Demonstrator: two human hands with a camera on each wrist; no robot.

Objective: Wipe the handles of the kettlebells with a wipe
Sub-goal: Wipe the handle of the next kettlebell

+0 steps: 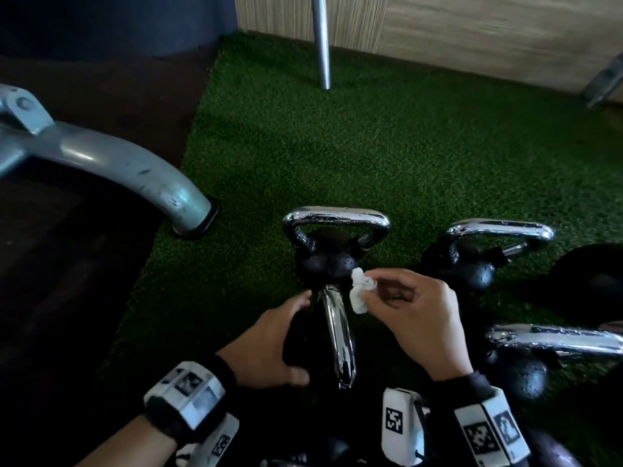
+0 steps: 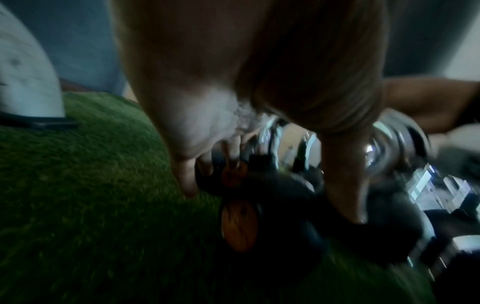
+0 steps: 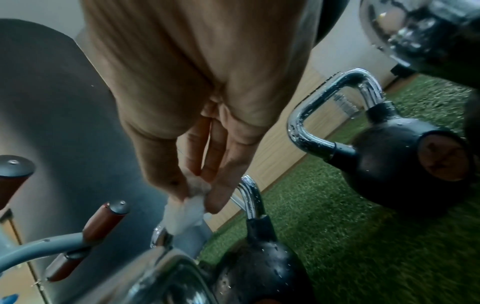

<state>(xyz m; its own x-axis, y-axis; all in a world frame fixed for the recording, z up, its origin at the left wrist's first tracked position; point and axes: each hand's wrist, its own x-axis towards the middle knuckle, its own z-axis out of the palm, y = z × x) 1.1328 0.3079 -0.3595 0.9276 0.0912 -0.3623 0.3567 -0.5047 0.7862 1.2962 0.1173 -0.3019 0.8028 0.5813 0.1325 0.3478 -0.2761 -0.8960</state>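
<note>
Several black kettlebells with wet chrome handles stand on green turf. The nearest kettlebell shows its handle edge-on. My left hand grips its black ball from the left, fingers and thumb curled round it; in the left wrist view the left hand straddles the ball. My right hand pinches a crumpled white wipe just right of the handle's far end, very near it. In the right wrist view the wipe hangs from the right hand.
More kettlebells stand behind, at the right and near right. A grey machine leg meets the floor at the left. A chrome pole stands on the turf before a wooden wall.
</note>
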